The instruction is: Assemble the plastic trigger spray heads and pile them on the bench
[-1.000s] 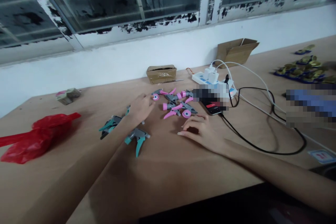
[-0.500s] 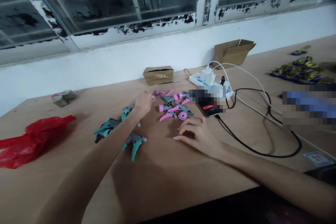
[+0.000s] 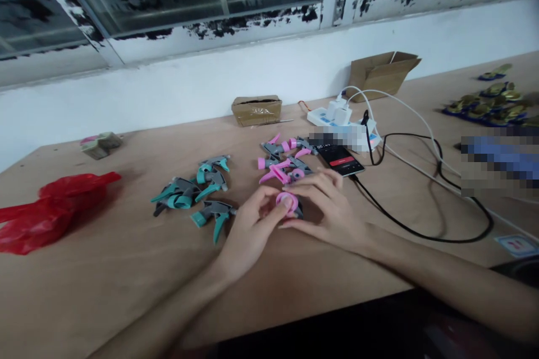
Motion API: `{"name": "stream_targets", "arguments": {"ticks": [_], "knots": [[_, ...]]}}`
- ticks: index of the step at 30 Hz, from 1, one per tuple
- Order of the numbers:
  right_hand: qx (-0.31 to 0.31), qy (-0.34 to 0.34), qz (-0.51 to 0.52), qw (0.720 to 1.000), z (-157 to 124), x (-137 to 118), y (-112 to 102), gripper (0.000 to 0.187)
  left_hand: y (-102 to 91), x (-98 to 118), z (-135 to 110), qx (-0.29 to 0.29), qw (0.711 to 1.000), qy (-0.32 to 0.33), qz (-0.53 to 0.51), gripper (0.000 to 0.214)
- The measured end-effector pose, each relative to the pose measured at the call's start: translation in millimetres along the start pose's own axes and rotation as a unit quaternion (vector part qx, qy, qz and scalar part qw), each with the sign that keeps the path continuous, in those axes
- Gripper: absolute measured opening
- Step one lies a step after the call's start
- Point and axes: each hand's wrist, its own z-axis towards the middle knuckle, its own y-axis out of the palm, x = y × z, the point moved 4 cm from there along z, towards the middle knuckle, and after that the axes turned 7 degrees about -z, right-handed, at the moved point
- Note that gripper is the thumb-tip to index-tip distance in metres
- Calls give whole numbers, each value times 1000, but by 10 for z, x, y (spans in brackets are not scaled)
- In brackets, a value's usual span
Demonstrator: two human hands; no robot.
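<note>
Two bare hands met over a wooden table [image 3: 126, 280]. The left hand [image 3: 246, 233] and right hand [image 3: 334, 216] both pinched one pink spray nozzle [image 3: 287, 202] in curled fingertips. Just behind lay a pink heap [image 3: 283, 164] (about five, overlapping), and to the left five teal nozzles [image 3: 179, 199]. One phone [image 3: 340, 158] and two cardboard boxes [image 3: 256, 110] lay beyond.

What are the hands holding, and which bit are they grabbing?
A pink spray trigger, in both hands: left hand pinching its round collar, right hand around its body.
</note>
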Motion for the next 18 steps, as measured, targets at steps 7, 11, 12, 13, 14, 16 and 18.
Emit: {"name": "stream_targets", "arguments": {"ticks": [7, 11, 12, 13, 14, 16, 18], "knots": [[-95, 22, 64, 993, -38, -31, 169, 25, 42, -311, -95, -30, 994, -68, -86, 22], [-97, 24, 42, 994, -42, -42, 168, 24, -16, -350, -82, -41, 990, -88, -103, 28], [-99, 24, 35, 994, -45, -46, 168, 23, -27, -365, -75, -36, 989, -95, -110, 31], [-100, 23, 28, 994, -50, -50, 169, 23, -33, -379, -69, -33, 987, -100, -118, 32], [-100, 20, 20, 995, -55, -55, 169, 23, -31, -389, -64, -35, 987, -101, -123, 32], [-95, 14, 5, 995, -66, -64, 166, 24, -12, -402, -57, -55, 986, -95, -122, 28], [-86, 10, -7, 996, -78, -72, 158, 25, 7, -412, -57, -78, 987, -90, -111, 24]]}}
